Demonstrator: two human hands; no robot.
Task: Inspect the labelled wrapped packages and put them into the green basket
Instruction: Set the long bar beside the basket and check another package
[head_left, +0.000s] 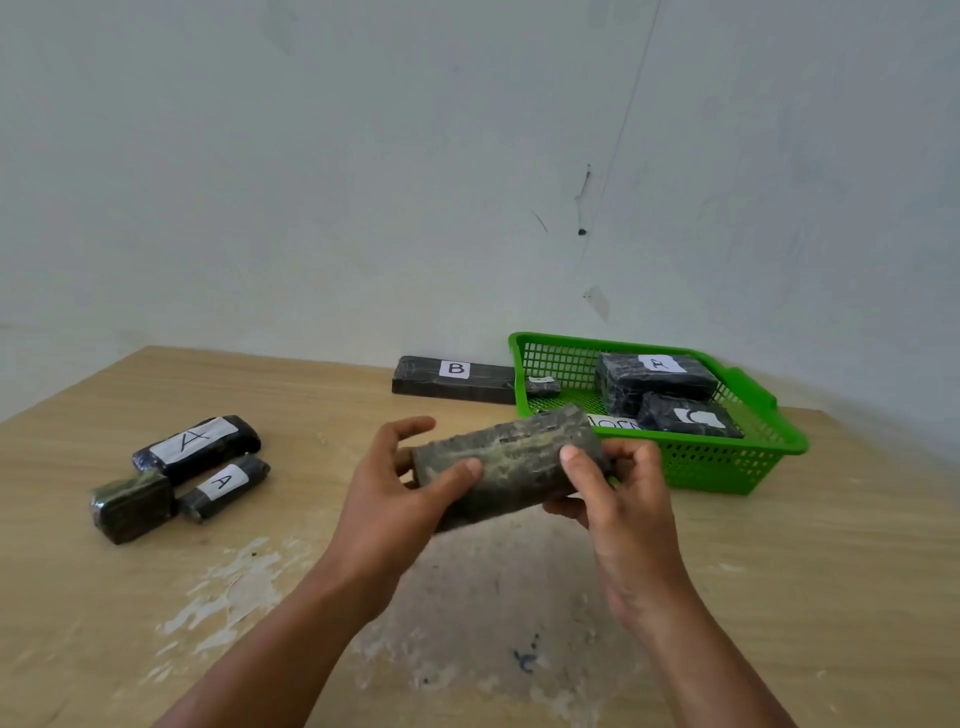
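Nearest me, the left hand (400, 483) and right hand (623, 499) each gripped an end of a dark, film-wrapped oblong package (511, 465) above the scuffed wooden table (805, 582), label unseen. Inspection seemed underway; next, I judged, a short carry into the green plastic mesh basket (717, 467) by the pale wall (311, 156).

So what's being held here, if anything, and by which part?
A dark wrapped package, held by its two ends: the left hand grips the left end, the right hand the right end. No label shows on it.
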